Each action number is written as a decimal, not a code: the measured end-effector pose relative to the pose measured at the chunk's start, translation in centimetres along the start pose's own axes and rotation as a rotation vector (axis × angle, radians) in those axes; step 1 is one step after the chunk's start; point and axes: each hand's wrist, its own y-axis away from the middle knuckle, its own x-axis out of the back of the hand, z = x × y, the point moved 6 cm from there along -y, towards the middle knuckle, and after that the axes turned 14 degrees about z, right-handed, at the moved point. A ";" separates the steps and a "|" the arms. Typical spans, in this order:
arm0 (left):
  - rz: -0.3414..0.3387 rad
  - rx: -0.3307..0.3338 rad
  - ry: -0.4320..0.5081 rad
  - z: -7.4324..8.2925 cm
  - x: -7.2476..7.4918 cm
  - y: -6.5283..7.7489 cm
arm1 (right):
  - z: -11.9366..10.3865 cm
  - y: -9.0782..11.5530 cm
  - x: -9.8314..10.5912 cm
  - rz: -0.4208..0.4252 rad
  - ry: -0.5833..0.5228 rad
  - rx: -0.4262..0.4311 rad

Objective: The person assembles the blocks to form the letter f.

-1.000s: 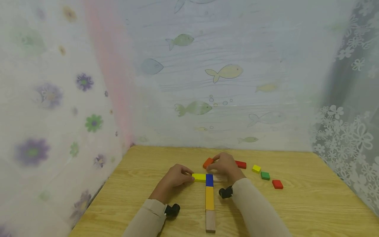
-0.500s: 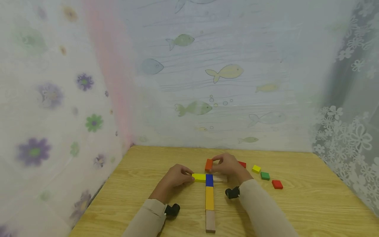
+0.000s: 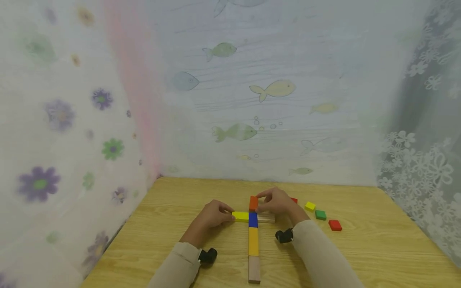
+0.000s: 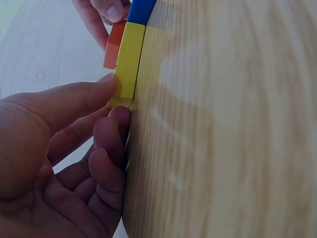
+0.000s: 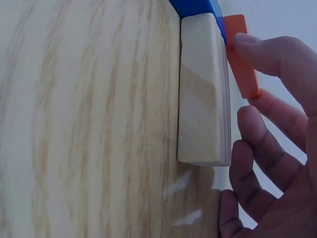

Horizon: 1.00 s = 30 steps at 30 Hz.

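Note:
My left hand (image 3: 213,214) pinches the outer end of a yellow block (image 3: 240,217) lying on the table, thumb (image 4: 94,91) along one side. The yellow block's other end meets a blue block (image 3: 253,220). Just beyond the blue one, my right hand (image 3: 276,201) holds an orange block (image 3: 253,203) between thumb (image 5: 260,49) and index finger; its near end meets or nearly meets the blue block. A plain wooden block (image 5: 200,89) extends right from the blue block, partly under the right hand in the head view. Toward me run an amber block (image 3: 253,241) and another plain block (image 3: 254,269).
To the right on the wooden table (image 3: 378,256) lie a small yellow block (image 3: 310,206), a green one (image 3: 320,215) and a red one (image 3: 335,225). Another red block (image 3: 294,200) is partly hidden behind the right hand. Patterned sheets (image 3: 230,100) surround the table.
The right hand has turned the tilted orange block nearly straight and drawn it toward me, up to the blue block. My left hand stays at the yellow block.

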 end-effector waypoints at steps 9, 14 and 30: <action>-0.008 -0.006 0.002 0.0 0.1 0.2 | 0.0 -0.1 -0.5 -0.015 -0.002 0.018; -0.002 -0.009 -0.001 0.0 0.1 0.1 | 0.2 -0.2 -0.6 -0.023 0.004 0.017; -0.003 -0.007 -0.010 -0.1 0.0 0.1 | -0.2 0.0 -0.6 -0.058 -0.004 0.006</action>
